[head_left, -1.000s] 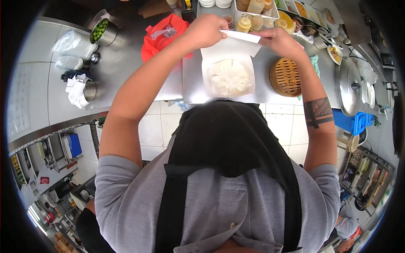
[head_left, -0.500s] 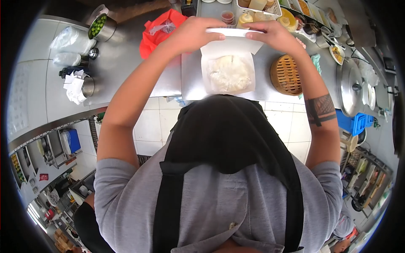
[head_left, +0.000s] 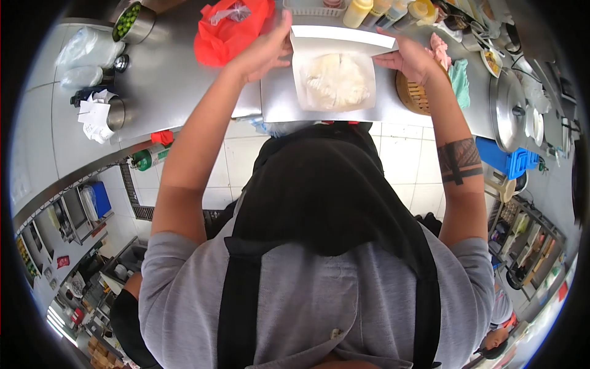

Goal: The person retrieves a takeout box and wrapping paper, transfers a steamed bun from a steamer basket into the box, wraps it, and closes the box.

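A white cardboard food box stands on the steel counter in front of me with its lid raised at the far side. Pale, rounded pieces that look like steamed buns fill it, pressed together. My left hand is open at the box's left side, fingers spread close to the lid; I cannot tell whether they touch it. On the other side, my right hand has its fingers stretched toward the lid's right edge, holding nothing. Partly under my right hand and wrist lies a round bamboo steamer piece.
A red plastic bag sits left of the box. Sauce bottles line the back. Pink and green cloths lie right, near a large metal lid. A pot of green limes stands far left.
Both hands have let go of the lid's top edge and moved apart, down to either side of the box. The view has shifted, so the counter appears higher.
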Motion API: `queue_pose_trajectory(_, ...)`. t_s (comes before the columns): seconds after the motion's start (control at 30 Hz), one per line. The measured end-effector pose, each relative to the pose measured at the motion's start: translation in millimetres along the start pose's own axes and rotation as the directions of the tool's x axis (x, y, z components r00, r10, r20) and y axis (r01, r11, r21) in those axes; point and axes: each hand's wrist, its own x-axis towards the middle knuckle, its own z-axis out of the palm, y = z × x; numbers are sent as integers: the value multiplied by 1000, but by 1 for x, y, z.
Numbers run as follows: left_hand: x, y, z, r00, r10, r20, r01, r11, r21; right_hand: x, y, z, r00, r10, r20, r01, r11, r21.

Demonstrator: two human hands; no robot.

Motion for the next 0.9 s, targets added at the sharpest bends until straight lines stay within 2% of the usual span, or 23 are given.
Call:
queue_pose_trajectory(0.07,-3,-4,-4,1000,29,11,-31,992,125,-1,5,-5,1000,-5,7,5,1000,-13)
queue_pose_trajectory(0.1,-7,-6,-2,1000,23,4,-23,992,122,-1,8,-8,1000,-21,11,21,999,-24)
queue_pose_trajectory(0.13,-12,-6,2,996,80,48,-92,923,375,-6,10,-8,999,-31,36,33,998,-50)
queue_pose_trajectory(0.17,-15,-9,8,987,124,104,-162,785,598,-5,20,-13,999,-25,47,27,998,-48)
queue_pose_trajectory(0.2,-18,-16,12,989,120,91,-151,788,597,-1,32,-20,993,-70,96,83,988,-130)
queue_pose_trajectory(0.27,-22,-40,23,943,332,24,-236,615,753,-7,42,-24,981,-127,145,166,940,-299)
queue_pose_trajectory(0.3,-24,-50,29,943,332,-3,-217,624,750,-8,49,-26,978,-121,170,169,936,-308)
queue_pose_trajectory(0.37,-27,-63,38,903,406,-141,-183,659,729,-10,62,-26,949,-257,183,303,904,-300)
queue_pose_trajectory(0.4,-27,-70,43,904,396,-161,-164,669,725,-11,67,-28,945,-261,198,308,914,-264)
queue_pose_trajectory(0.47,-26,-77,49,865,387,-320,-92,749,656,2,88,-29,937,-288,197,328,920,-215)
queue_pose_trajectory(0.5,-22,-80,48,861,385,-332,-83,751,655,12,94,-31,929,-327,174,355,919,-168)
queue_pose_trajectory(0.53,-16,-88,45,814,484,-321,-132,692,710,17,91,-34,928,-323,186,355,919,-170)
queue_pose_trajectory(0.57,-15,-88,48,760,573,-306,-170,631,757,20,85,-39,915,-343,213,390,888,-243)
queue_pose_trajectory(0.6,-10,-82,43,789,437,-431,9,694,720,24,78,-43,901,-359,244,424,851,-311)
queue_pose_trajectory(0.63,7,-80,26,783,460,-418,44,629,776,34,71,-50,901,-347,261,418,853,-312)
queue_pose_trajectory(0.67,19,-79,11,781,481,-398,81,555,828,46,61,-58,876,-347,334,473,748,-466)
queue_pose_trajectory(0.7,19,-71,11,780,474,-408,96,554,827,52,51,-57,849,-341,404,527,610,-592)
queue_pose_trajectory(0.73,24,-63,10,769,562,-305,-97,574,813,40,38,-46,845,-343,410,533,613,-584)
queue_pose_trajectory(0.77,26,-56,9,730,653,-202,-293,566,770,19,24,-32,857,-427,287,485,486,-727)
queue_pose_trajectory(0.8,27,-56,5,730,654,-197,-294,562,773,7,17,-24,838,-520,166,390,357,-849)
queue_pose_trajectory(0.83,28,-55,4,755,623,-203,-275,583,765,8,20,-24,838,-522,160,386,360,-849)
queue_pose_trajectory(0.9,29,-56,0,778,593,-206,-261,604,753,12,23,-23,773,-608,183,444,313,-840)
